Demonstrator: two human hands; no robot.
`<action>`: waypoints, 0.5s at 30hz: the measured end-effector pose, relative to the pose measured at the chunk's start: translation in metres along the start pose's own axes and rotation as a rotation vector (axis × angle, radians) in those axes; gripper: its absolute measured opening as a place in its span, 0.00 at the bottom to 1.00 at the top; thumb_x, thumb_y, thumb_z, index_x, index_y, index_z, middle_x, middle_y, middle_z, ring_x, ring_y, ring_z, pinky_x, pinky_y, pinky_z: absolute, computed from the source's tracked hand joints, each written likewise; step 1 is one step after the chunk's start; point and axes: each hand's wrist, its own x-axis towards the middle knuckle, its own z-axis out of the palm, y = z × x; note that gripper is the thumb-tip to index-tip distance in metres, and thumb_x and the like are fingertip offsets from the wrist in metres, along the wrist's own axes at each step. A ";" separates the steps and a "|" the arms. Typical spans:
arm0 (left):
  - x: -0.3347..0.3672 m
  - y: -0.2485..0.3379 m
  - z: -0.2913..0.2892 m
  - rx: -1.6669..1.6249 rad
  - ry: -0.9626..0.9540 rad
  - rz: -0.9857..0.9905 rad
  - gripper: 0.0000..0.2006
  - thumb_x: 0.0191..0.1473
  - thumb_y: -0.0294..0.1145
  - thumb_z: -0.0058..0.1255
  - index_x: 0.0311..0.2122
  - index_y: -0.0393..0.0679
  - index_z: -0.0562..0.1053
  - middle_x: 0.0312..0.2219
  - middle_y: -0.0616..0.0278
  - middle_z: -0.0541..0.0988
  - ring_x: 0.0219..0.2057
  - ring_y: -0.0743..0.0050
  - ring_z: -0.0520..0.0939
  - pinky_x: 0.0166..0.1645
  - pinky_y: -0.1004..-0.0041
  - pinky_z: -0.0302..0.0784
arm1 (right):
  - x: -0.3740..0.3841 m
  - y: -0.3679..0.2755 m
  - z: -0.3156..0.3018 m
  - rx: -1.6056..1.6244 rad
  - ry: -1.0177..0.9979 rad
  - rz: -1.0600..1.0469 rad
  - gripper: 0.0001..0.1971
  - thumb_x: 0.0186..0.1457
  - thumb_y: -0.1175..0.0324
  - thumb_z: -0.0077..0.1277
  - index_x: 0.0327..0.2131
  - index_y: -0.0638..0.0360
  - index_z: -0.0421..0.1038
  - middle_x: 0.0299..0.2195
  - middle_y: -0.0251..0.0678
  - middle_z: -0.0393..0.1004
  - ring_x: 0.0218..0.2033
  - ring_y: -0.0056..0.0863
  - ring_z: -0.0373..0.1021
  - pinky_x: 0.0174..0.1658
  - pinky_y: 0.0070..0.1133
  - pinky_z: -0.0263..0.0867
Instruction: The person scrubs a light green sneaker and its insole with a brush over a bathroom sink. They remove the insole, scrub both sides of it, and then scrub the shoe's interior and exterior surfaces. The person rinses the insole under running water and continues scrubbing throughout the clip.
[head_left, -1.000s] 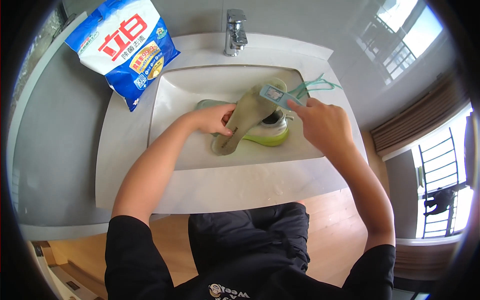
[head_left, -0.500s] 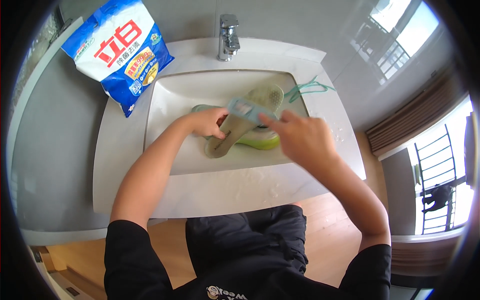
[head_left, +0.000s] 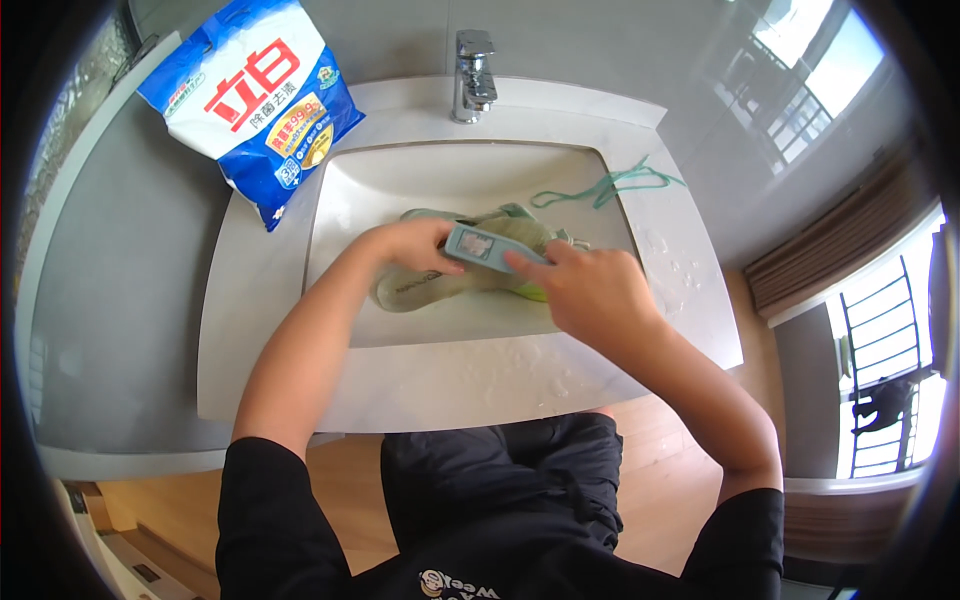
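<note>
My left hand (head_left: 412, 246) is closed around the middle of a pale green insole (head_left: 405, 291), which lies slanted low in the sink. In my right hand (head_left: 602, 292) is a light blue scrubbing brush (head_left: 478, 246), gripped by its handle. Its head lies over the insole beside my left fingers, so the bristles are hidden. Beneath the insole is a green shoe (head_left: 532, 292) with a lime sole edge, mostly covered by the insole, the brush and my right hand.
The white sink (head_left: 345, 200) is set in a pale countertop (head_left: 290, 385) with water drops. A chrome faucet (head_left: 474, 85) stands behind it. Teal shoelaces (head_left: 612, 187) drape over the right rim. A blue and white detergent bag (head_left: 262, 110) stands at the back left.
The insole has swung lower and flatter, its far end no longer raised toward the sink's back right. The brush has moved slightly down with my right hand. The whole view has shifted a little.
</note>
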 end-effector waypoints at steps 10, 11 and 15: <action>0.003 0.003 -0.002 0.133 0.011 -0.112 0.23 0.58 0.41 0.65 0.55 0.41 0.76 0.48 0.56 0.83 0.48 0.64 0.82 0.53 0.65 0.75 | -0.028 0.050 -0.009 -0.081 0.046 0.088 0.28 0.53 0.72 0.54 0.58 0.34 0.76 0.31 0.30 0.74 0.20 0.30 0.75 0.24 0.26 0.70; 0.005 -0.002 -0.003 0.109 0.019 -0.088 0.23 0.58 0.40 0.65 0.55 0.41 0.76 0.48 0.56 0.83 0.48 0.65 0.82 0.53 0.66 0.75 | -0.025 0.044 -0.008 -0.063 0.090 0.062 0.28 0.53 0.72 0.54 0.58 0.34 0.75 0.32 0.30 0.74 0.20 0.30 0.75 0.24 0.26 0.70; 0.003 -0.010 -0.003 0.040 0.038 -0.080 0.24 0.58 0.40 0.65 0.56 0.41 0.76 0.48 0.58 0.83 0.48 0.67 0.81 0.54 0.67 0.75 | -0.015 0.019 0.005 -0.105 -0.102 0.012 0.27 0.56 0.72 0.52 0.59 0.33 0.75 0.32 0.31 0.75 0.24 0.30 0.77 0.25 0.27 0.71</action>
